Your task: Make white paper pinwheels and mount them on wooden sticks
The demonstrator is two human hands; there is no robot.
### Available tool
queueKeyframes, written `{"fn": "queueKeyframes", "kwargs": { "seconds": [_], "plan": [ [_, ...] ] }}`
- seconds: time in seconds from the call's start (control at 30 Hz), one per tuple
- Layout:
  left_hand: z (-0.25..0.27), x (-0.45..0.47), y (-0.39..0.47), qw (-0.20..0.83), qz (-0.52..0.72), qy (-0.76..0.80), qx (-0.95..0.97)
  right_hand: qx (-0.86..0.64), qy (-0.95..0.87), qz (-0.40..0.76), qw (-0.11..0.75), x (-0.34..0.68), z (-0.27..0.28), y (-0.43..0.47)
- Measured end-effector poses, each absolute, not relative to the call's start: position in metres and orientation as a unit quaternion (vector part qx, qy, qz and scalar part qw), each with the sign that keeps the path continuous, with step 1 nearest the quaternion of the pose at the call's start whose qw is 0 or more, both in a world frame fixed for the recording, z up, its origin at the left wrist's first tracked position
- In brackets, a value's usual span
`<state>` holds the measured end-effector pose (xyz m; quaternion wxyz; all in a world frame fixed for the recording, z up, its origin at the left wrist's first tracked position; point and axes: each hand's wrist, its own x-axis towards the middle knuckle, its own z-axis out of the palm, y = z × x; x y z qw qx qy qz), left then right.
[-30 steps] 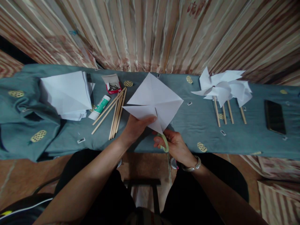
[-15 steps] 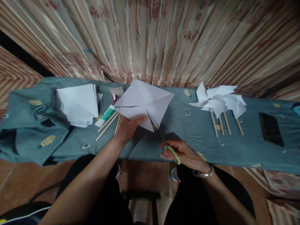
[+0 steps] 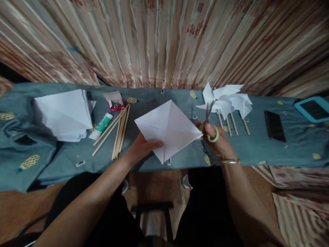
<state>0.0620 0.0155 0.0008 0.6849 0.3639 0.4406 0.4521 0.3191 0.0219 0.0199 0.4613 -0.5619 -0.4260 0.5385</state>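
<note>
A white square of paper (image 3: 177, 127), creased and slit from its corners, is held above the cloth by my left hand (image 3: 144, 147). That thumb presses on top, and the other fingers are hidden beneath the sheet. At the paper's right corner, my right hand (image 3: 217, 140) grips green-handled scissors (image 3: 212, 133). Their blades point away from me and stand slightly apart. The fingertips of my right hand are close to that corner; whether they pinch it I cannot tell.
On the blue-green cloth (image 3: 154, 164) lie a paper stack (image 3: 64, 115), a glue stick (image 3: 101, 126), wooden sticks (image 3: 120, 132) and a small box of metal pins (image 3: 115, 104). To the right are paper pinwheels (image 3: 224, 99), a phone (image 3: 275, 126) and a blue-framed device (image 3: 312, 109). A curtain (image 3: 154, 44) hangs behind.
The scissors have left the slit near the paper's lower corner and turned to point away from me. My right hand has moved to the right corner, and the paper has turned slightly.
</note>
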Motion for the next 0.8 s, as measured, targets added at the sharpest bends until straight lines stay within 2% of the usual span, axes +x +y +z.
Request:
{"fn": "queueKeyframes", "kwargs": {
  "seconds": [0.4,0.47,0.63,0.8],
  "plan": [
    [-0.009,0.063,0.012,0.685,0.369,0.442,0.447,-0.563,-0.412,0.592,0.404,0.305,0.013,0.022],
    [-0.004,0.062,0.015,0.699,0.379,0.432,0.427,-0.562,-0.394,0.586,0.43,0.301,0.01,0.023],
    [0.01,0.066,0.016,0.764,0.44,0.36,0.306,-0.547,-0.319,0.536,0.559,0.292,0.004,0.028],
    [0.006,0.081,0.01,0.78,0.44,0.364,0.255,-0.534,-0.33,0.524,0.576,0.277,-0.003,0.028]
  ]
}}
